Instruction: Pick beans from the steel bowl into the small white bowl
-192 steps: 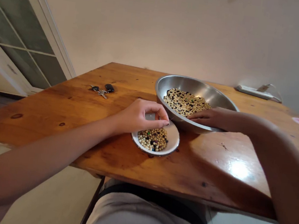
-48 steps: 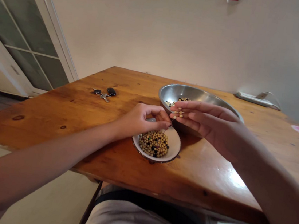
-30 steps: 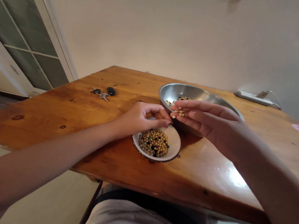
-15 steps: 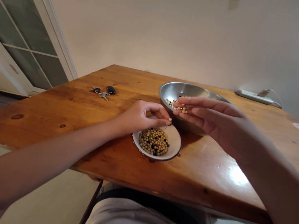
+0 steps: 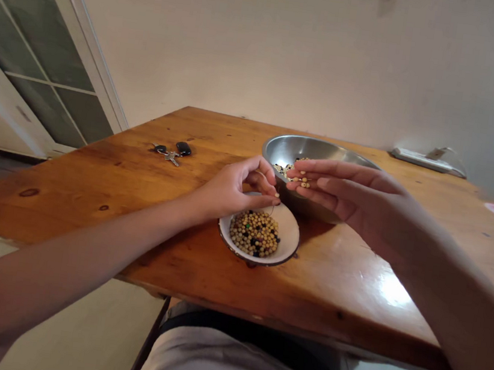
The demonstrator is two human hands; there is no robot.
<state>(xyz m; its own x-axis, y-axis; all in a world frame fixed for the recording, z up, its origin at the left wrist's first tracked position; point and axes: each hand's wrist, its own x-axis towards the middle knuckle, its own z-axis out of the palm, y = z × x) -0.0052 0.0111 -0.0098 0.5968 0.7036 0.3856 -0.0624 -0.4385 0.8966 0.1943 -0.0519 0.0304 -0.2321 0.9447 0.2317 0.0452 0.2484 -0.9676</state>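
Over the one o'clock rim of a white enamel bowl (image 5: 288, 234) with a dark edge, the left hand (image 5: 238, 189) pinches a pale bead (image 5: 277, 195) near the tip of its thumb, forefinger lifted in an arch, and a thin strand (image 5: 272, 210) drops from there toward the bowl. The right hand (image 5: 361, 195), at two o'clock from the bowl, has its long fingers nearly straight and pressed together around a small cluster of pale beads (image 5: 305, 182); what looks like a fine needle or wire runs among them, though it is too small to be sure. Mostly pale beads (image 5: 253, 234), with black ones and a green one among them, fill the bottom of the bowl, and a stainless-steel basin (image 5: 278, 146) holds more at one o'clock, partly hidden by the right hand. The likeliest trouble is a dropped bead: the left pinch bears on a tiny round surface, and a slight roll of the thumb could free it. Slack in the strand could snag on the rim, while loosening fingers on the right could spill the cluster onto the wooden table (image 5: 171, 205). A bunch of keys (image 5: 171, 157) lies at ten o'clock, well apart.
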